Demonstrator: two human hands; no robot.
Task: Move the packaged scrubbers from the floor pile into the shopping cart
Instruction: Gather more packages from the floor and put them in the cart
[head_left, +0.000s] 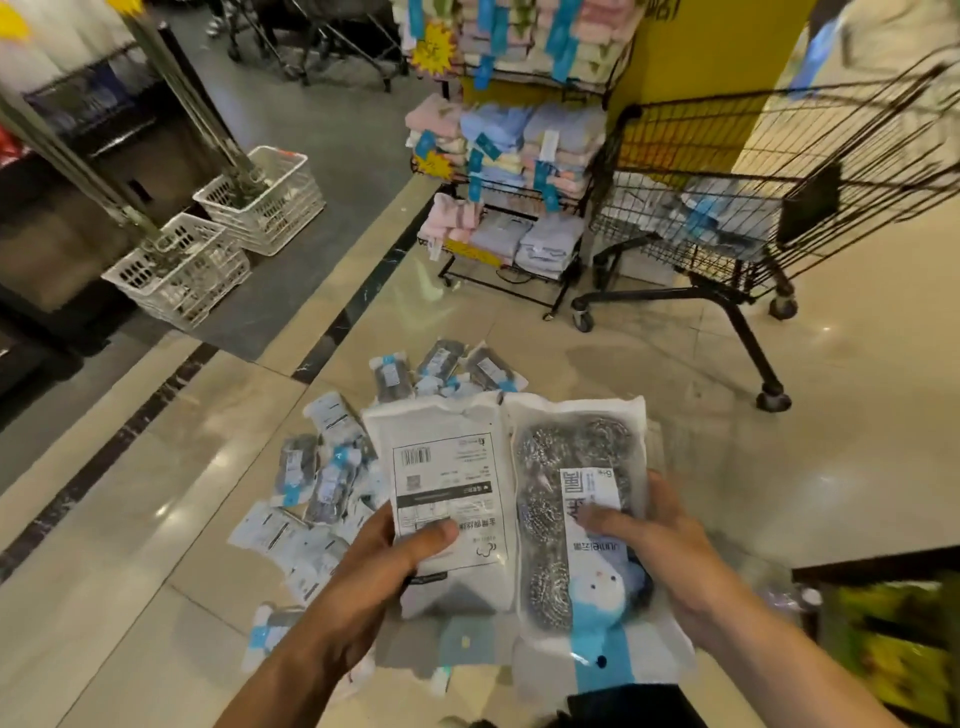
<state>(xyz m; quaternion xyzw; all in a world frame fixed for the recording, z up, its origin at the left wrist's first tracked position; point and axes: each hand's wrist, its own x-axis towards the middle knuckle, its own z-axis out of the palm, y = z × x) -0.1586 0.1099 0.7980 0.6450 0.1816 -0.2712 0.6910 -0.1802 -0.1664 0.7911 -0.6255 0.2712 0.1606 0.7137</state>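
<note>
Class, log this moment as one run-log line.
left hand: holds back-facing pack | right hand: holds scrubber pack | floor pile: remains | cart: ahead-right

Glossy beige tile floor (649, 426), dark marble strip (332, 332) running diagonally across it, grey floor section beyond the strip. Pile of packaged scrubbers (332, 483) lies directly on the beige tile, loosely scattered, some overlapping. Shopping cart (737, 208) stands on its wheels well right of the pile and farther back, some packs inside. Black wire towel rack (509, 208) stands just left of the cart, folded towels stacked on it. Two white plastic baskets (218, 239) sit on the grey section far left of the cart, touching each other, metal poles standing in them.
</note>
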